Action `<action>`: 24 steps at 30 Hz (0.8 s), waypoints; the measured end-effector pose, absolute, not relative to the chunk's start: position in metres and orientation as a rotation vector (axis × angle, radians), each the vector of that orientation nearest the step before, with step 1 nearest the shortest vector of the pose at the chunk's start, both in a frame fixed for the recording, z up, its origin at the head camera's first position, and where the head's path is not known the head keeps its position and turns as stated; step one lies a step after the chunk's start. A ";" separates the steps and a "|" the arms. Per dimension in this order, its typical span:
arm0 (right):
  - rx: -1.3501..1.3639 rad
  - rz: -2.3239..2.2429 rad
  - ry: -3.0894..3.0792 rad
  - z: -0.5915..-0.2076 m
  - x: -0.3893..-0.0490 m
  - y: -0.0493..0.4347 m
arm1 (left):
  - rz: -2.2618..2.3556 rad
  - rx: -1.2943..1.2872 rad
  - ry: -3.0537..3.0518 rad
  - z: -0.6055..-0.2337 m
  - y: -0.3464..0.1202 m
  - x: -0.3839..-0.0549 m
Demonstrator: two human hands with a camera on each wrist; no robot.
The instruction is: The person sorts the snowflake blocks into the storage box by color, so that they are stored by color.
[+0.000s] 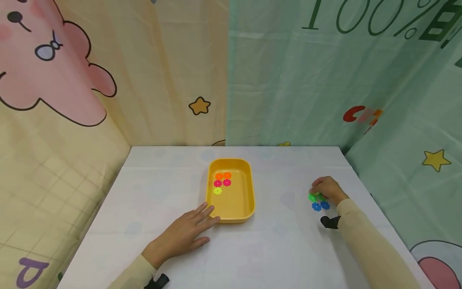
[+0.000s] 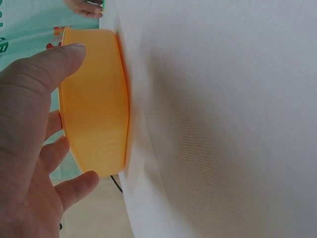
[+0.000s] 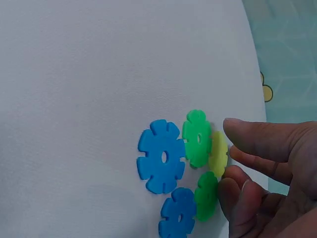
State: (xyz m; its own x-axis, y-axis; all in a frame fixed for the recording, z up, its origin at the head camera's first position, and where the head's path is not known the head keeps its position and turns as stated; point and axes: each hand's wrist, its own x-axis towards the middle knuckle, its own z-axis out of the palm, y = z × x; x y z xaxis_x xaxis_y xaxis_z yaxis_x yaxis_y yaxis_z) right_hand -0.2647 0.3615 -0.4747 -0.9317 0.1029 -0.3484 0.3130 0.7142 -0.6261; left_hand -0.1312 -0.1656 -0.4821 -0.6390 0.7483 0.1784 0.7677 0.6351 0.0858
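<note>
A yellow tray [image 1: 249,188] holds several flower-shaped plastic discs: orange [image 1: 227,176], pink [image 1: 226,182] and one yellow [image 1: 217,191]. My left hand [image 1: 187,230] lies at its near-left corner, fingers spread and fairly straight, fingertips at the rim. On the right, my right hand [image 1: 329,189] is over a small group of matching discs. In the right wrist view two blue discs [image 3: 161,156] and two green discs [image 3: 197,139] lie flat, with a yellow disc [image 3: 218,154] beside them. Thumb and fingertips are parted around the yellow disc's edge.
A white cloth covers the table [image 1: 274,249]. Printed curtains [image 1: 288,80] hang behind and along both sides. Black straps [image 1: 330,222] show at the wrists. The table's right edge runs close past the right hand.
</note>
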 end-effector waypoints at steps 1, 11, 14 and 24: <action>0.321 -1.031 2.639 -0.475 -0.264 0.360 | -0.232 -1.267 -2.725 -0.482 -0.166 -0.131; 0.282 -0.925 2.699 -0.479 -0.265 0.355 | -0.222 -1.253 -2.718 -0.481 -0.166 -0.131; 0.286 -0.927 2.694 -0.479 -0.264 0.355 | -0.220 -1.254 -2.722 -0.481 -0.166 -0.131; 0.289 -0.947 2.707 -0.477 -0.261 0.354 | -0.225 -1.251 -2.731 -0.480 -0.165 -0.130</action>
State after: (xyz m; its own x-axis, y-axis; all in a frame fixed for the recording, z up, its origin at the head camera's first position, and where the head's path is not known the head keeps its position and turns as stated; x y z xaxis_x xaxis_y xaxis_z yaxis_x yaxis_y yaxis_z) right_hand -0.2610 0.3538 -0.4773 -0.9469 0.1011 -0.3052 0.2693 0.7680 -0.5811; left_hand -0.1304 -0.1650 -0.4804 -0.6483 0.7401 0.1788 0.7594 0.6456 0.0812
